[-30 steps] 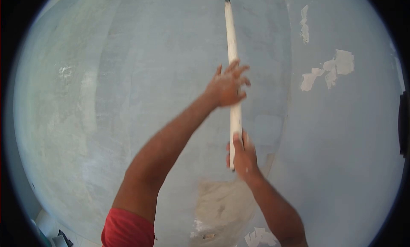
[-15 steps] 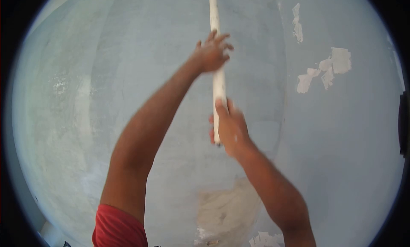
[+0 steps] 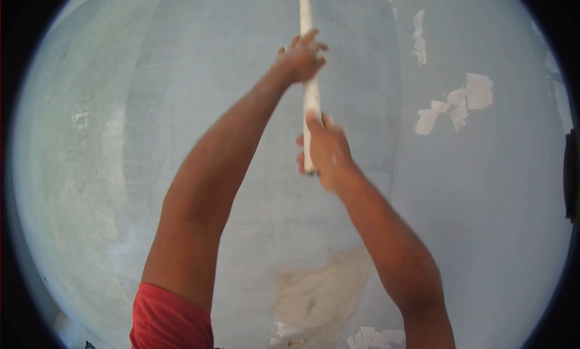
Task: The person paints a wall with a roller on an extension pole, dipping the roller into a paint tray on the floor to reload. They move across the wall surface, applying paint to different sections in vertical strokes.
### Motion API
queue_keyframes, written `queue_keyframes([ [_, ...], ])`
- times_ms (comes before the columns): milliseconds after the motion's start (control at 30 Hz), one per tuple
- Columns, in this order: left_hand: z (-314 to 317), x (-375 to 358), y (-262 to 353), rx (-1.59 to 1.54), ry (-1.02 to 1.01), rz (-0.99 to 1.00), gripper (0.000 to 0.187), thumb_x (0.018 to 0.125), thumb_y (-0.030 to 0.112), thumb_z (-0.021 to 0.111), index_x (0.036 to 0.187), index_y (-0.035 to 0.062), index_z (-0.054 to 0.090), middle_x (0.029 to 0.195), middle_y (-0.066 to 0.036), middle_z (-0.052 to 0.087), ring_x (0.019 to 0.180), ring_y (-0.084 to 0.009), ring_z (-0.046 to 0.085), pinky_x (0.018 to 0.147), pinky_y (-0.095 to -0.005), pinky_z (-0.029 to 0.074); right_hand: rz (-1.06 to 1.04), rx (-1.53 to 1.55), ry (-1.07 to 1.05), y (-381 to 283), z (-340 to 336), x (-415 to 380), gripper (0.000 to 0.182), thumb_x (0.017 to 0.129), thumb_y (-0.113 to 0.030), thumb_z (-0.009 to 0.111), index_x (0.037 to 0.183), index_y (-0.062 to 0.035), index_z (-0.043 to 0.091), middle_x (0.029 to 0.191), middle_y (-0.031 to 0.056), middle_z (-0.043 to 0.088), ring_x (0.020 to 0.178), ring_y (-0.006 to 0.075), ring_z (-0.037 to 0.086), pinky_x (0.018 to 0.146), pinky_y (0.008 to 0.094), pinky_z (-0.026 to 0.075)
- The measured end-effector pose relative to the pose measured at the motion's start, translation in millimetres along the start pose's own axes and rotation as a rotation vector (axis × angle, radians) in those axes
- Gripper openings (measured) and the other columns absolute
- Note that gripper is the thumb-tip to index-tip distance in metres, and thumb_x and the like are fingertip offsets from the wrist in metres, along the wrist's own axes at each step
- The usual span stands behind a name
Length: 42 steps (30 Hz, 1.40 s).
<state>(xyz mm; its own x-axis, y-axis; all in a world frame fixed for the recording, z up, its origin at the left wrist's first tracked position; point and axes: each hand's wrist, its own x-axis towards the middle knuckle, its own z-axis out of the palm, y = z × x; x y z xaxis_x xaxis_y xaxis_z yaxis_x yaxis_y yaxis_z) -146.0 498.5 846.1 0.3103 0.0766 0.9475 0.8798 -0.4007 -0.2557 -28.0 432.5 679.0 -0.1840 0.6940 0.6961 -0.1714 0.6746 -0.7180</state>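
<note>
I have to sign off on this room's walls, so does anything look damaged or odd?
Yes: the right-hand wall has ragged pale patches against its blue-grey surface. Low on the wall ahead, a rough brownish area breaks the blue-grey finish. Whether either is damage or repair, I cannot tell.

Blue-grey wall (image 3: 241, 186), white patches (image 3: 479, 91) at the right, beige patch (image 3: 317, 294) low down, red sleeve (image 3: 170, 317)

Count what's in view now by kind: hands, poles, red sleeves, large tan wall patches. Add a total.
Hands: 2, left hand and right hand
White pole: 1
Red sleeve: 1
Large tan wall patch: 1
Total: 5
</note>
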Motion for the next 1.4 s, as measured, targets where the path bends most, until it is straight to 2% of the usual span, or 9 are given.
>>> queue_keyframes([
  [133,10,13,3,-0.368,0.086,-0.111,0.055,0.089,0.030,0.055,0.140,0.0102,0.047,0.159,-0.012,0.013,0.141,-0.0361,0.027,0.110,-0.0499,0.037,0.060,0.009,0.042,-14,-6,11,0.039,0.099,-0.041,0.047,0.110,-0.0035,0.047,0.074,0.0076,0.051,0.043,0.0148,0.047,0.036,0.0323,0.041],
  [167,7,-3,15,-0.349,0.014,-0.099,0.070,0.085,0.014,0.058,0.147,0.0026,0.029,0.157,-0.025,0.006,0.140,-0.0430,0.027,0.112,-0.0422,0.033,0.085,0.015,0.046,-1,-11,1,0.039,0.099,-0.041,0.047,0.110,-0.0035,0.047,0.074,0.0076,0.051,0.043,0.0148,0.047,0.036,0.0323,0.041],
  [333,79,-153,56,-0.479,0.068,-0.144,0.096,0.083,0.007,0.063,0.150,-0.0036,-0.006,0.154,-0.033,0.006,0.140,-0.0456,0.024,0.112,-0.0431,0.032,0.118,-0.186,0.065,135,-33,-82,0.027,0.086,-0.019,0.072,0.096,-0.0012,0.053,0.057,0.0023,0.051,0.037,0.0124,0.047,0.032,0.0314,0.040],
  [500,86,-343,141,-0.519,-0.134,-0.380,0.096,0.082,0.001,0.059,0.149,-0.0019,-0.009,0.154,-0.031,0.008,0.125,-0.0443,0.046,0.099,-0.0447,0.046,0.190,-0.455,0.104,286,-33,-233,0.037,0.078,-0.023,0.071,0.099,0.0037,0.057,0.086,0.0265,0.064,0.091,0.0457,0.062,0.078,0.0487,0.050],
  [733,62,-612,303,-0.613,-0.479,-0.777,0.103,0.080,0.003,0.062,0.148,-0.0015,-0.015,0.127,-0.029,0.049,0.100,-0.0395,0.063,0.080,-0.0440,0.054,0.438,-0.416,0.043,374,-56,-523,0.027,0.074,-0.016,0.065,0.097,-0.0017,0.061,0.086,0.0234,0.065,0.086,0.0441,0.062,0.075,0.0482,0.051],
  [967,-18,-814,507,-0.668,-0.731,-0.995,0.102,0.081,0.006,0.063,0.144,-0.0070,-0.016,0.116,-0.027,0.057,0.096,-0.0407,0.064,0.079,-0.0455,0.054,1.086,-0.483,-0.131,329,-108,-786,0.033,0.078,-0.031,0.066,0.100,-0.0066,0.063,0.091,0.0188,0.069,0.091,0.0394,0.065,0.077,0.0470,0.053],
  [1267,-34,-744,492,-0.881,-0.815,-1.274,0.109,0.078,0.002,0.062,0.144,0.0008,-0.024,0.131,-0.030,0.045,0.105,-0.0379,0.061,0.083,-0.0426,0.054,1.053,-0.435,-0.092,285,-108,-793,0.034,0.079,-0.034,0.067,0.099,-0.0065,0.063,0.088,0.0203,0.068,0.088,0.0389,0.065,0.075,0.0461,0.052],
  [1333,6,-676,431,-0.478,-0.452,-0.842,0.092,0.080,0.007,0.068,0.149,-0.0015,0.008,0.122,-0.025,0.053,0.109,-0.0352,0.059,0.082,-0.0409,0.054,0.941,-0.406,-0.099,293,-106,-754,0.029,0.076,-0.025,0.065,0.096,-0.0047,0.062,0.085,0.0213,0.066,0.085,0.0410,0.064,0.074,0.0470,0.052],
  [1400,42,-618,362,-0.920,-0.391,-1.189,0.070,0.082,0.011,0.072,0.139,-0.0037,0.034,0.114,-0.022,0.057,0.084,-0.0282,0.067,0.069,-0.0360,0.056,0.805,-0.352,-0.017,276,-98,-690,0.027,0.073,-0.018,0.063,0.095,-0.0026,0.061,0.083,0.0222,0.065,0.084,0.0430,0.063,0.073,0.0479,0.051],
])
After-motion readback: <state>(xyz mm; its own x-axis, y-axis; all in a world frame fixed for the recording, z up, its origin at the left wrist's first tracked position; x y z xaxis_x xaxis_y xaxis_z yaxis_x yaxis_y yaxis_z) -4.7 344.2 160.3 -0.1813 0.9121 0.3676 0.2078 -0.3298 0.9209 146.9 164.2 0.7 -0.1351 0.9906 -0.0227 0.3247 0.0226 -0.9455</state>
